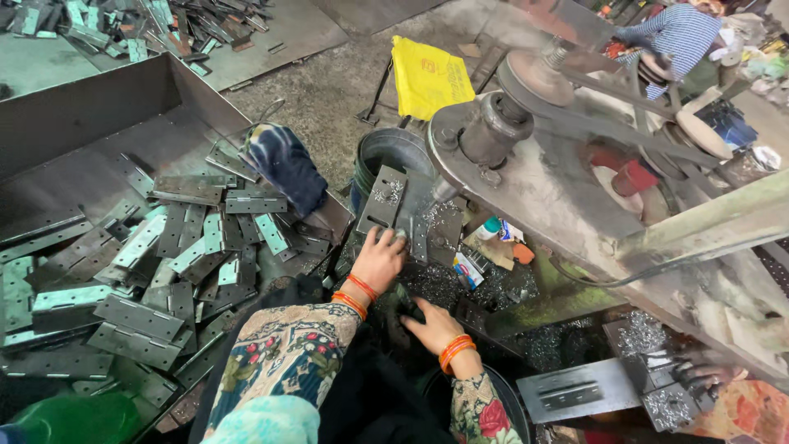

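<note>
You are reaching your left hand (380, 260) forward to a flat grey metal hinge plate (384, 200) that is standing propped under the belt-driven machine (526, 140), your fingertips curling against its lower edge. The plate is looking dull and steel-coloured, with slots cut in its face and bright shavings clinging near its top. Its long axis is running up and away from you, leaning slightly right, with the upper end pointing toward the dark round bucket (393, 150) behind it. Your right hand (434, 326) is lying low over a dark heap of metal shavings (460, 288) at the machine's base; its fingers are spread loosely, and whether they are gripping anything cannot be told. To your left, the open metal tray (90, 107) is holding a jumble of similar hinges (164, 263), some wrapped in pale green film, piled toward its near right corner.
</note>
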